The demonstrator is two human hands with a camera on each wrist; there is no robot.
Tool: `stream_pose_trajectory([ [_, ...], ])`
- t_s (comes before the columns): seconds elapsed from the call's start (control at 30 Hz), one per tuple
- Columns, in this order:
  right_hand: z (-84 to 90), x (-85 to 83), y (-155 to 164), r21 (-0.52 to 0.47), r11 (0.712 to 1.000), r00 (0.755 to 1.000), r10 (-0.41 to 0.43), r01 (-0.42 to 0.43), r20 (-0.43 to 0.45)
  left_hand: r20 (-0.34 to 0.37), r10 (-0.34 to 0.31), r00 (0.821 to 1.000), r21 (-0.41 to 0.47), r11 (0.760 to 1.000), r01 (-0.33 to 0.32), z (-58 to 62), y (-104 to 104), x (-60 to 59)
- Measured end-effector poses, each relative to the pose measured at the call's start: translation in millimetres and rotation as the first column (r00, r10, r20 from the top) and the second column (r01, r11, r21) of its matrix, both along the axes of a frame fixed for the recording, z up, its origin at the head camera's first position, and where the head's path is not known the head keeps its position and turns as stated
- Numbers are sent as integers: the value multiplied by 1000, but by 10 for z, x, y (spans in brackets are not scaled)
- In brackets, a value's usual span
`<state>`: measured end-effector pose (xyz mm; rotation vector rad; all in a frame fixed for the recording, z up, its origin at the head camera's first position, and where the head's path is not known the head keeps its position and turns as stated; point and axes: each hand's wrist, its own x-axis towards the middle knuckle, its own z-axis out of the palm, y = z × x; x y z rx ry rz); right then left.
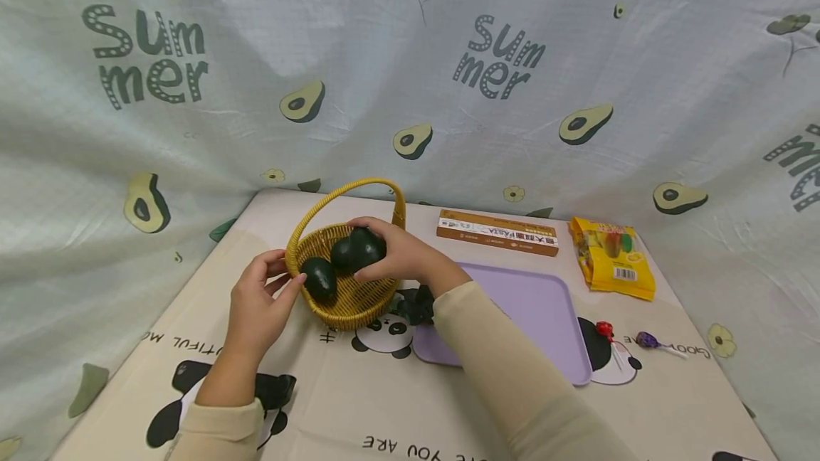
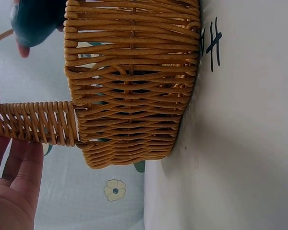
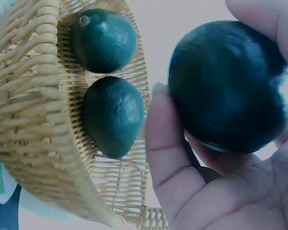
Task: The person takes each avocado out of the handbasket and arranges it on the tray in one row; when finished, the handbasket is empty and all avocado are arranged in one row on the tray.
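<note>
A yellow wicker basket (image 1: 349,315) with a tall arched handle stands on the table. My left hand (image 1: 259,304) pinches the lower left part of that handle (image 2: 36,122) between thumb and fingers. Over the basket, my right hand (image 1: 406,251) grips a dark green avocado (image 3: 228,86), its fingers curled round the fruit. Two more avocados lie inside the basket: one (image 1: 319,280) near the left rim, the other (image 1: 341,255) partly covered by the held one in the head view. The right wrist view shows both lying side by side.
A lilac tray (image 1: 534,311) lies right of the basket, partly under my right forearm. Behind it is a pasta box (image 1: 496,232). Farther right are a yellow snack bag (image 1: 611,258), a red lollipop (image 1: 605,329) and a purple lollipop (image 1: 648,339). A printed curtain (image 1: 359,34) hangs behind the table.
</note>
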<state>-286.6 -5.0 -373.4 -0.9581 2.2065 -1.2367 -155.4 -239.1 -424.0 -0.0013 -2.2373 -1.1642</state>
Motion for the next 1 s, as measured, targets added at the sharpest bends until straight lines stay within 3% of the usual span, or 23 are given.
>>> stream_pose_trajectory([
  [0.27, 31, 40, 176, -10, 998, 997, -70, 69, -17, -4, 1, 1000, 1, 1000, -1, 4, 0, -2],
  [0.57, 23, 110, 400, -27, 993, 983, -114, 111, -146, -1, 9, 1000, 3, 1000, -9, 12, 7, -1],
  [0.83, -36, 110, 672, -31, 995, 990, -94, 91, -103, -4, -4, 1000, 13, 1000, 4, -6, -3, -14],
  [1.0, -62, 133, 779, -50, 991, 985, -129, 124, -113, -6, -7, 1000, 18, 1000, 7, -17, -8, -27],
])
